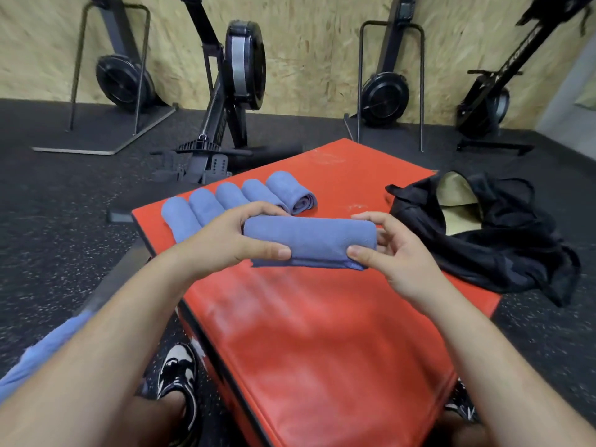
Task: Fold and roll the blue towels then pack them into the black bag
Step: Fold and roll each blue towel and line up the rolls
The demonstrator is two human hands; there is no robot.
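A rolled blue towel [309, 241] lies crosswise in the middle of the red padded box [322, 333], its loose end flat underneath. My left hand [232, 240] grips its left end, thumb on the near side. Its right end sits between the thumb and fingers of my right hand [390, 253]. Behind them, several rolled blue towels [238, 201] lie side by side in a row along the box's far left edge. The black bag [503, 250] slumps open on the box's right corner, showing a tan lining.
Folded rowing machines [238, 75] stand against the chipboard wall beyond the box. Dark rubber floor surrounds the box. My shoe [179, 371] is at the box's near left side. More blue cloth [48, 350] lies at the lower left edge.
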